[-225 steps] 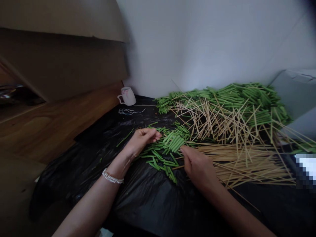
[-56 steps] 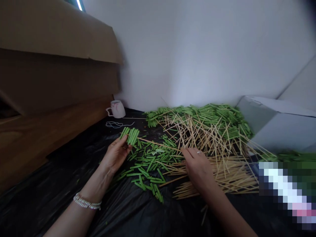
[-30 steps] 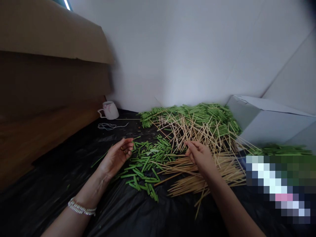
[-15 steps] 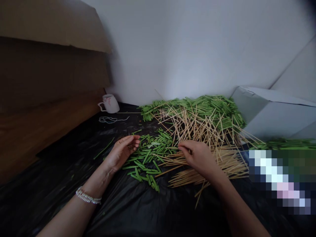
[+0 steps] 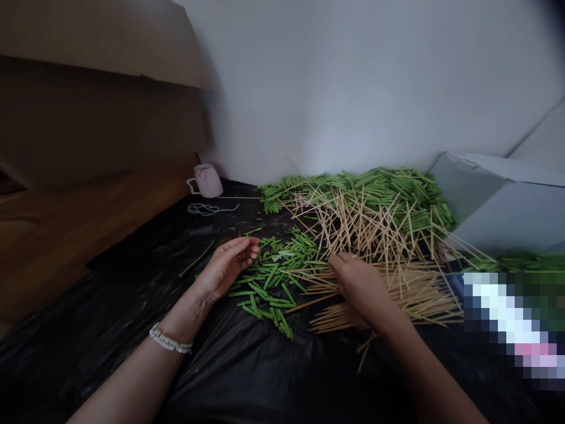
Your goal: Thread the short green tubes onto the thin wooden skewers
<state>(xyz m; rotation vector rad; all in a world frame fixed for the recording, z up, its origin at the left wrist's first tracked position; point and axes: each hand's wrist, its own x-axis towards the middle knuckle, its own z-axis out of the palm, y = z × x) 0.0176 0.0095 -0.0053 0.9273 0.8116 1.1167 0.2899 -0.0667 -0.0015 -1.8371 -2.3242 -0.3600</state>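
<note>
My left hand [image 5: 235,259] hovers at the left edge of a loose pile of short green stem pieces [image 5: 276,268]. Its fingers are loosely curled, the thumb lies above them, and nothing shows between them. My right hand [image 5: 359,285] is above the thin wooden skewers [image 5: 415,294], its fingers bent together. Its fingertips are turned away, so whatever they pinch is hidden. Behind it, skewers with bare ends [image 5: 353,227] lie criss-crossed, leading back to a large heap of green pieces [image 5: 379,188] that seem threaded on them.
Black plastic sheeting [image 5: 247,377] covers the work surface. A white mug [image 5: 207,181] stands at the back left, with a tangle of pale string [image 5: 207,209] before it. Cardboard [image 5: 106,112] rises at left; a pale box [image 5: 498,194] stands right. A blurred patch hides the lower right.
The whole view has shifted, moving the scene slightly right. My right hand has turned its fingertips out of sight over the skewers. My left hand keeps its curled pose beside the green pieces.
</note>
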